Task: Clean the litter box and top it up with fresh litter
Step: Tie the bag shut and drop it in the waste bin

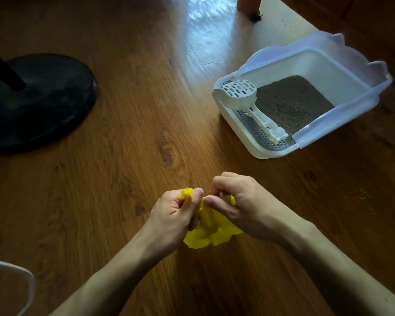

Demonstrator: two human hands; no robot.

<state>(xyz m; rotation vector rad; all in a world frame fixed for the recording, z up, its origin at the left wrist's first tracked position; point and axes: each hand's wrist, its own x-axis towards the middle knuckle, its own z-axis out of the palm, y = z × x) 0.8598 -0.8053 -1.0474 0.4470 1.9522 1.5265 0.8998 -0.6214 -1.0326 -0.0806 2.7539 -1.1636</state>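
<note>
While the left hand (pixel 176 210) and right hand (pixel 240 206) each pinch the crumpled yellow plastic bag (pixel 211 229) above the wooden floor (pixel 123 156), the litter box (pixel 310 71) sits well apart, its slotted scoop (pixel 249 96) resting inside.

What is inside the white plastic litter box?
The white plastic litter box holds grey granular litter. A white slotted scoop lies over its grey grated step. What lies below the litter's surface is hidden.

Home interior: wood-look floor (pixel 123 156) w/ cat litter box (pixel 271 142), fan-type stand base (pixel 43 99), furniture leg (pixel 249 5).
</note>
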